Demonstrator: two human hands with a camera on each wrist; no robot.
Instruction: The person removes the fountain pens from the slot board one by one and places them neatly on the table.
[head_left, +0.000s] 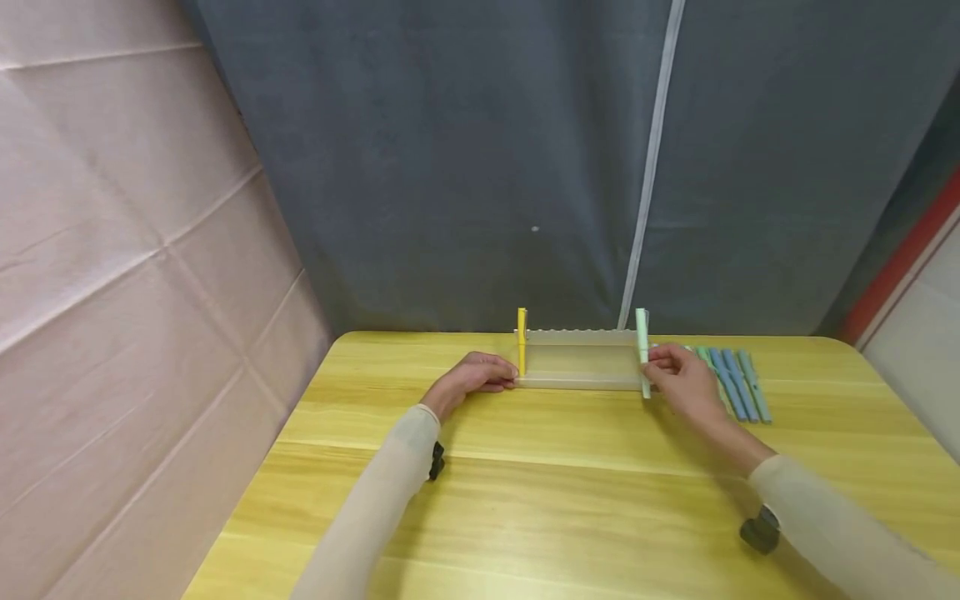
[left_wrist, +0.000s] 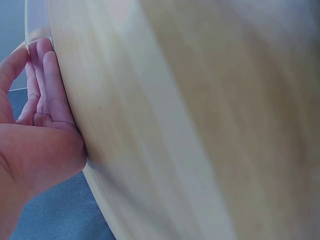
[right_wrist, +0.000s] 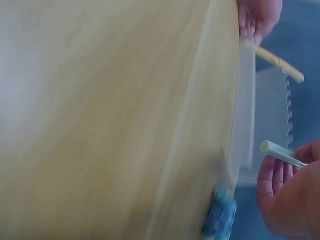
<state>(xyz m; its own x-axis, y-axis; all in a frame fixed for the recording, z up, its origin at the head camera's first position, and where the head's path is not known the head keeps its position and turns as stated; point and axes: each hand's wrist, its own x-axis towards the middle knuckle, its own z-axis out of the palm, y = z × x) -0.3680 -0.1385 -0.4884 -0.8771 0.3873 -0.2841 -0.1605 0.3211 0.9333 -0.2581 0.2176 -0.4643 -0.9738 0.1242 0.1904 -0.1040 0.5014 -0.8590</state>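
Note:
A clear plastic pen rack (head_left: 581, 360) with a notched upper edge stands at the far side of the table. Its lower left corner is pinched between the thumb and fingers of my left hand (head_left: 480, 373). A yellow pen (head_left: 522, 340) leans upright on the rack's left end, just beside those fingers. At the opposite end my right hand (head_left: 684, 385) pinches a pale green pen (head_left: 642, 346) by its lower part, nearly upright. In the right wrist view the open-looking round end of the pale green pen (right_wrist: 270, 146) points away from the palm.
Several blue and green pens (head_left: 738, 387) lie side by side on the wooden table (head_left: 540, 508), right of the rack and partly behind my right hand. A dark grey curtain (head_left: 465, 167) hangs behind the table, and a pale cloth wall (head_left: 150, 292) runs along the left.

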